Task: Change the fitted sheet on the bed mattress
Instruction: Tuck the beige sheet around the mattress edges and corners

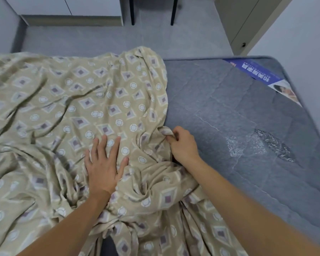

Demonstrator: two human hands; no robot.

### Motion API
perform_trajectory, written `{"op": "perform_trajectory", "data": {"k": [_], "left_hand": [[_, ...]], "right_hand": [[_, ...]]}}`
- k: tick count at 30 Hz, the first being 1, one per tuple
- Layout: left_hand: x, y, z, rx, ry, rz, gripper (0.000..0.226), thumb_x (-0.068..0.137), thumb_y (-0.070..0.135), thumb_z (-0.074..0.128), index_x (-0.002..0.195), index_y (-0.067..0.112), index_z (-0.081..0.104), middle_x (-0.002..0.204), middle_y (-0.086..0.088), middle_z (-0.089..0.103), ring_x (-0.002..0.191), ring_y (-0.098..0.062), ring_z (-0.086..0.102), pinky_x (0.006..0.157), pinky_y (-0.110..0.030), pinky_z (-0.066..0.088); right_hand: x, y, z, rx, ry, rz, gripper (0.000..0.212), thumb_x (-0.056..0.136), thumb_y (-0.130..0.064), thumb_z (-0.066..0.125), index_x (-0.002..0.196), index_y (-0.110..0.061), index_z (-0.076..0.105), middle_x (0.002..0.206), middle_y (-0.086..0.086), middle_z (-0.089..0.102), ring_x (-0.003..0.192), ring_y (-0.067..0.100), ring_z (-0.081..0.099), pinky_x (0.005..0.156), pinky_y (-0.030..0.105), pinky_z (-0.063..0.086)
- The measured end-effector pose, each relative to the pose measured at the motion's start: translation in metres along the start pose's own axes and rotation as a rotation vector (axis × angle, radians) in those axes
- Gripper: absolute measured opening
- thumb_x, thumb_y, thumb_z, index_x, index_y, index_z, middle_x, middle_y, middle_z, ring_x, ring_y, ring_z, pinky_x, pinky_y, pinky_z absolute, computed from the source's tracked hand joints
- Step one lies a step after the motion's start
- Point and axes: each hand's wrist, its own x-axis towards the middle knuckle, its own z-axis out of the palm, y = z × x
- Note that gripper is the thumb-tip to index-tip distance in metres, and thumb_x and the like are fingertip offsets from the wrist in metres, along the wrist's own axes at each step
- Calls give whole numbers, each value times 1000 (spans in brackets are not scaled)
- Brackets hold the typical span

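A beige sheet (63, 108) with a diamond and circle pattern lies crumpled over the left and near part of the grey quilted mattress (229, 108). My left hand (103, 163) rests flat on the sheet, fingers straight and spread. My right hand (183, 145) pinches a bunched fold of the sheet's edge where the cloth meets the bare mattress. The right half of the mattress lies uncovered.
A blue printed label (257, 71) sits at the mattress's far right corner, and a worn shiny patch (262, 145) marks its surface. Beyond the bed lie grey floor (118, 39), white cabinets (63, 6), dark chair legs (172, 12) and a wall (303, 43) at the right.
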Motion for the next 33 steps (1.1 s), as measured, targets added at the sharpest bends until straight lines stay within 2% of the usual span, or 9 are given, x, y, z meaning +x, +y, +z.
{"op": "perform_trajectory", "data": {"k": [5,11,15,17,19,22,24,28,33], "left_hand": [[-1,-1,-3,-56,-21,-5,67,103,63,28,161,30,40,167,-14,31,159,-38,17,121,-65,18],[-1,1,-13,-12,-86,-3,67,102,63,29,156,28,49,161,-17,40,154,-41,27,117,-65,24],[48,16,-52,-84,-29,7,54,99,62,33,121,27,68,126,-4,51,123,-32,47,103,-55,35],[98,26,-58,-142,-40,62,48,101,61,36,131,33,61,142,-2,46,138,-28,39,115,-59,26],[133,28,-42,-133,-107,82,56,104,65,29,154,41,41,167,0,27,158,-25,13,125,-61,9],[144,17,-4,-72,-115,75,68,104,71,16,166,43,10,176,3,1,161,-20,-15,128,-60,-2],[147,18,10,-55,-79,78,69,104,69,19,167,41,8,176,1,3,161,-22,-13,128,-59,-2],[145,13,13,-42,-78,92,70,104,68,26,166,40,13,175,-1,9,162,-25,-6,128,-58,0],[146,14,11,-28,-103,69,72,102,67,27,166,39,14,175,-3,12,162,-26,-3,128,-59,3]], "right_hand": [[13,5,-19,55,274,178,40,106,-17,53,68,-16,39,69,1,50,72,26,47,63,39,31],[0,-19,-42,106,309,120,40,105,-13,53,69,-16,37,66,-1,42,61,15,34,56,35,29],[-3,-24,-56,337,23,139,41,101,-39,67,73,-16,48,69,7,44,63,24,45,65,35,40],[2,-25,-57,424,-180,282,48,101,-54,62,80,-11,65,82,6,71,81,32,72,83,44,57],[11,-22,-49,560,-282,335,43,108,-42,55,103,-6,78,104,9,80,104,30,76,99,47,59],[31,-23,-30,749,-381,294,35,107,-30,60,119,-1,75,117,18,77,114,32,73,106,49,55],[51,-22,-16,722,-358,280,34,98,-34,73,119,-8,72,118,15,76,112,30,73,103,46,57],[77,-33,4,794,-220,439,71,73,-45,95,130,-18,61,120,10,75,104,27,76,94,48,62],[83,-53,-13,914,-423,443,41,90,-17,81,129,-7,71,117,11,78,109,28,76,102,47,58]]}}
